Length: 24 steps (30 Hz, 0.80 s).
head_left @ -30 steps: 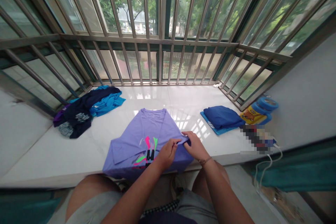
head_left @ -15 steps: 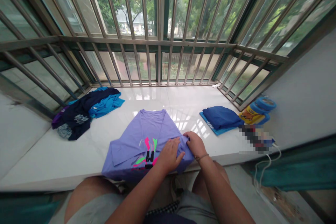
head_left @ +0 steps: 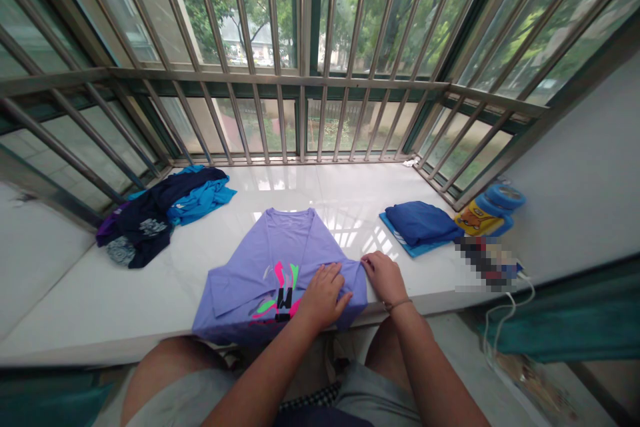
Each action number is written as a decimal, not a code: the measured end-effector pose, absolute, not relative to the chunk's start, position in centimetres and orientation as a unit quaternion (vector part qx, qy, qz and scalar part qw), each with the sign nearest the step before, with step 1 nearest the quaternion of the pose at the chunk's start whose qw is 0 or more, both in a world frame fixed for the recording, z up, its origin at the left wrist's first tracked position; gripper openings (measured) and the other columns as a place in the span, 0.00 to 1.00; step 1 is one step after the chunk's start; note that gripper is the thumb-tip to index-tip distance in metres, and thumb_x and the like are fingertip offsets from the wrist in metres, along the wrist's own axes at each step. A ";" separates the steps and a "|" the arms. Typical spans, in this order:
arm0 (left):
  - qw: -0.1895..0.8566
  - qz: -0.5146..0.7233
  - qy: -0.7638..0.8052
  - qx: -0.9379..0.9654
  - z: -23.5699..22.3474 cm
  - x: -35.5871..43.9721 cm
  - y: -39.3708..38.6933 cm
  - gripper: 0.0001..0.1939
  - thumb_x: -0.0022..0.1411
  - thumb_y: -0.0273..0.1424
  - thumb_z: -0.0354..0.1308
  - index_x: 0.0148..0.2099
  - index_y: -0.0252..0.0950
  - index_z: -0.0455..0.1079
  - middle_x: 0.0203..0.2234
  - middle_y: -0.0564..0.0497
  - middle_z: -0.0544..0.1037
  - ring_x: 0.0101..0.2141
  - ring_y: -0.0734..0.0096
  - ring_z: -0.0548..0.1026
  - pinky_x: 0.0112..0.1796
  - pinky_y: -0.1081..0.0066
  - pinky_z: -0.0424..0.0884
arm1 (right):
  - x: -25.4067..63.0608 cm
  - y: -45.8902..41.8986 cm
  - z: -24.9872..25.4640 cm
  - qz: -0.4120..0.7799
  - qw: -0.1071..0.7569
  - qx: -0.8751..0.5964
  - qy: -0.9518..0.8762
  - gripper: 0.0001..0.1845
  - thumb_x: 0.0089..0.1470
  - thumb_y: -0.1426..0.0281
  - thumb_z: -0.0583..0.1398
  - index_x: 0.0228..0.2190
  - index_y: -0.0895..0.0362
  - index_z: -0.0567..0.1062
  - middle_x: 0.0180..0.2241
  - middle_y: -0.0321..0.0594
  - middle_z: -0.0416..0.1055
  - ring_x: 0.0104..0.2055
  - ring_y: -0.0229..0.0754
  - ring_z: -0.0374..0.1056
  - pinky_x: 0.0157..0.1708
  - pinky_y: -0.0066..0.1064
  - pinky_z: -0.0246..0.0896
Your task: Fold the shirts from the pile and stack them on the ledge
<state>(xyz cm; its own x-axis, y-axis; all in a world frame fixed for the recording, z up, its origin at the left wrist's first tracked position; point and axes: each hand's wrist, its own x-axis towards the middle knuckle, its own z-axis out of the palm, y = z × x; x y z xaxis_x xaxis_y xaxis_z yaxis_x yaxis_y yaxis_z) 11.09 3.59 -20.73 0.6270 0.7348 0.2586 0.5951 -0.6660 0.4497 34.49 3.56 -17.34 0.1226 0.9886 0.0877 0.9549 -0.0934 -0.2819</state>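
Note:
A lilac T-shirt (head_left: 280,260) with a pink, green and black print lies spread on the white window ledge (head_left: 325,190), its hem hanging over the near edge. My left hand (head_left: 325,295) rests flat on the shirt's right side, fingers stretched out. Just to its right, my right hand (head_left: 385,275) sits at the shirt's right edge with fingers curled down onto the fabric; whether it pinches the cloth I cannot make out.
A heap of dark navy, purple and turquoise clothes (head_left: 163,210) lies at the ledge's left. Folded blue garments (head_left: 420,223) are stacked at the right, beside a yellow-and-blue container (head_left: 493,209) and a white cable (head_left: 510,320). Metal window bars (head_left: 300,80) close the far side.
Both hands stopped pinching the shirt's right edge together. My left hand flattened onto the fabric, and my right hand slid a little to the right along the edge.

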 end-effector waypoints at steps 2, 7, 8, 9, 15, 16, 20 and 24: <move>0.164 0.208 0.374 0.889 -20.8 11.1 3.6 0.17 0.74 0.42 0.57 0.57 0.39 0.75 0.69 0.40 0.72 0.70 0.51 0.68 0.71 0.45 0.61 | 33.6 3.3 -17.0 0.024 0.147 -0.776 -0.612 0.16 0.70 0.72 0.55 0.49 0.55 0.81 0.49 0.48 0.79 0.51 0.50 0.74 0.52 0.39 0.67; 0.182 0.193 0.368 0.891 -20.9 11.3 3.8 0.31 0.72 0.42 0.59 0.70 0.33 0.66 0.71 0.35 0.68 0.72 0.47 0.65 0.73 0.43 0.58 | 29.1 4.3 -17.1 0.031 0.258 -0.678 -0.687 0.25 0.73 0.67 0.51 0.64 0.62 0.72 0.62 0.56 0.73 0.66 0.52 0.67 0.68 0.45 0.60; 0.189 0.189 0.365 0.892 -20.9 11.3 3.9 0.34 0.71 0.42 0.59 0.73 0.32 0.63 0.72 0.34 0.67 0.72 0.47 0.64 0.73 0.42 0.56 | 28.3 4.6 -17.2 0.058 0.265 -0.647 -0.713 0.28 0.73 0.64 0.51 0.68 0.62 0.68 0.66 0.56 0.70 0.70 0.52 0.63 0.71 0.46 0.57; 0.196 0.185 0.359 0.893 -20.9 11.3 4.1 0.37 0.70 0.41 0.60 0.75 0.32 0.60 0.72 0.34 0.67 0.73 0.47 0.63 0.74 0.42 0.55 | 27.6 5.0 -17.4 0.089 0.258 -0.626 -0.730 0.31 0.73 0.63 0.51 0.71 0.61 0.64 0.69 0.55 0.66 0.73 0.52 0.59 0.72 0.47 0.55; 0.194 0.155 0.298 0.922 -20.5 9.1 4.3 0.35 0.70 0.37 0.60 0.75 0.36 0.62 0.72 0.38 0.67 0.73 0.49 0.62 0.73 0.43 0.59 | 26.7 5.5 -18.7 0.167 0.096 -0.655 -0.731 0.35 0.75 0.57 0.46 0.76 0.57 0.56 0.77 0.48 0.50 0.80 0.55 0.44 0.76 0.60 0.36; 0.185 0.159 0.290 0.925 -20.5 8.4 4.2 0.31 0.71 0.36 0.59 0.73 0.38 0.65 0.71 0.39 0.69 0.72 0.50 0.64 0.72 0.44 0.60 | 26.7 5.4 -18.9 0.154 0.080 -0.660 -0.731 0.35 0.75 0.56 0.45 0.76 0.56 0.56 0.78 0.46 0.47 0.80 0.54 0.41 0.76 0.61 0.32; 0.122 0.215 0.353 0.902 -20.6 5.1 4.3 0.20 0.75 0.32 0.52 0.64 0.40 0.75 0.64 0.42 0.78 0.67 0.54 0.72 0.70 0.44 0.65 | 26.5 4.8 -19.1 0.123 0.041 -0.680 -0.721 0.37 0.75 0.53 0.46 0.77 0.55 0.53 0.79 0.44 0.39 0.81 0.55 0.37 0.76 0.65 0.26; 0.053 0.230 0.484 0.843 -20.4 1.1 7.3 0.24 0.77 0.36 0.49 0.68 0.36 0.71 0.67 0.38 0.74 0.68 0.48 0.70 0.67 0.42 0.68 | 26.1 4.5 -18.6 0.114 0.037 -0.678 -0.725 0.38 0.74 0.52 0.49 0.77 0.53 0.54 0.79 0.48 0.42 0.80 0.58 0.40 0.74 0.69 0.28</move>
<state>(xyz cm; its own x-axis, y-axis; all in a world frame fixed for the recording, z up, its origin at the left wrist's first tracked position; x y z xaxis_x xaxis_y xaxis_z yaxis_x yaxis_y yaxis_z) 1.12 7.29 -20.45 0.4262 0.8399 0.3360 0.7913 -0.5261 0.3116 26.05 4.54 -18.63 -0.0777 0.9919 -0.1008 0.9752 0.0546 -0.2146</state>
